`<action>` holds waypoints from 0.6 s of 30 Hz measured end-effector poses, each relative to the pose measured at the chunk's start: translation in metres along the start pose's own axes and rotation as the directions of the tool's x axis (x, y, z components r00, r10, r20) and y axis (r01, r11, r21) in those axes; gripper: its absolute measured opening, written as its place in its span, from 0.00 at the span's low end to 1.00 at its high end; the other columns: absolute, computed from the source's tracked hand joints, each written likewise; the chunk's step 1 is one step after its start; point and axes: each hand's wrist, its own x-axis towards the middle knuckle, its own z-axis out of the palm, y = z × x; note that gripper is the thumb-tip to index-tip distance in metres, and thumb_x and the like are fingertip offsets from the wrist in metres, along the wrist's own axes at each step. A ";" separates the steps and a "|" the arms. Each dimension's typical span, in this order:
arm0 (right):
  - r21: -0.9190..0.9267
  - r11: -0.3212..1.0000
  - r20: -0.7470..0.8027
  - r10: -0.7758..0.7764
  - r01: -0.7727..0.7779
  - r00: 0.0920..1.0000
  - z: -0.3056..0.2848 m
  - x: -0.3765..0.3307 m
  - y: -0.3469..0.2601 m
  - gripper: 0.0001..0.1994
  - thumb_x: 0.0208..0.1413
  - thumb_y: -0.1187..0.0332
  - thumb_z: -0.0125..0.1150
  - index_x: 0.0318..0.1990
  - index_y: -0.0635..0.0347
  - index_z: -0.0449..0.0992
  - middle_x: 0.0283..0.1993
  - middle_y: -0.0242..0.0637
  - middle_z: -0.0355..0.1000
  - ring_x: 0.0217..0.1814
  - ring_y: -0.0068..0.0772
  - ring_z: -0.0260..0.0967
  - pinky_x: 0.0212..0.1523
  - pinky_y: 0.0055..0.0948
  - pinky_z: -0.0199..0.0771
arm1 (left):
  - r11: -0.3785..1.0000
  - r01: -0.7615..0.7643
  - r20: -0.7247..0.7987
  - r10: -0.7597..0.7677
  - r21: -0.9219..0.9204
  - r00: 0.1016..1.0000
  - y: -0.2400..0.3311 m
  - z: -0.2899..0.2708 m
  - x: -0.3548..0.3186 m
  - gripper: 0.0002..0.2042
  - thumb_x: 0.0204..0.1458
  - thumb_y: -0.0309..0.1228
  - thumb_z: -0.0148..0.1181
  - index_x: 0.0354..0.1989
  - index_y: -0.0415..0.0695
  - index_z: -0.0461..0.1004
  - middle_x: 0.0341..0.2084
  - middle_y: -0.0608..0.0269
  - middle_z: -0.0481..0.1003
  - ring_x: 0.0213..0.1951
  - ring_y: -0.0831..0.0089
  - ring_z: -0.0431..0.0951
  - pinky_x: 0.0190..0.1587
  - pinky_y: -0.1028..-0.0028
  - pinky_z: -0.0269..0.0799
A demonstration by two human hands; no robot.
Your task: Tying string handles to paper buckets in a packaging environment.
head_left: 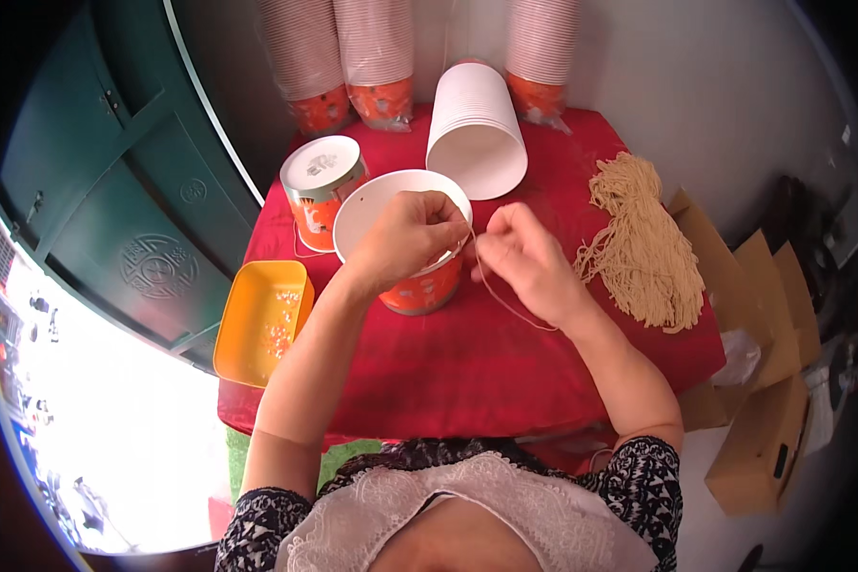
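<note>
My left hand (405, 238) grips the rim of an orange paper cup (419, 291) with a white inside, standing on the red tablecloth (467, 362). My right hand (524, 257) is just right of the cup, pinching a thin beige string (505, 300) that runs from the cup's rim and loops down below the hand. A bundle of the same beige strings (643, 248) lies to the right of my right hand.
A lidded orange cup (322, 186) stands behind the held one. A stack of white cups (477, 124) lies on its side. Wrapped cup stacks (377, 57) stand at the back. A yellow tray (262, 319) sits at the table's left edge. Cardboard boxes (763, 315) stand at right.
</note>
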 end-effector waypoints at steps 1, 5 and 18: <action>0.027 0.999 0.058 0.033 -0.035 0.998 -0.001 0.000 -0.001 0.07 0.63 0.70 0.54 0.40 0.61 0.63 0.34 0.34 0.70 0.29 0.18 0.67 0.32 0.21 0.69 | 1.000 -0.001 0.000 0.001 0.017 1.000 -0.001 -0.001 0.003 0.07 0.53 0.28 0.60 0.30 0.36 0.77 0.22 0.65 0.76 0.27 0.80 0.72 0.33 0.74 0.69; 0.110 0.994 0.109 -0.030 0.017 0.994 -0.002 0.011 0.002 0.04 0.61 0.76 0.54 0.37 0.60 0.64 0.33 0.32 0.68 0.27 0.16 0.64 0.27 0.19 0.64 | 1.000 -0.012 0.035 0.012 0.020 0.999 -0.006 -0.005 0.009 0.07 0.52 0.28 0.59 0.29 0.36 0.78 0.22 0.65 0.76 0.27 0.80 0.72 0.32 0.74 0.69; -0.649 0.612 0.189 -0.446 0.452 0.875 -0.014 0.047 -0.007 0.09 0.48 0.83 0.56 0.37 0.67 0.76 0.35 0.41 0.71 0.31 0.41 0.73 0.31 0.35 0.73 | 0.937 0.085 0.174 -0.027 -0.340 0.984 -0.010 -0.018 0.007 0.05 0.57 0.23 0.55 0.30 0.36 0.72 0.23 0.64 0.71 0.20 0.82 0.67 0.21 0.81 0.61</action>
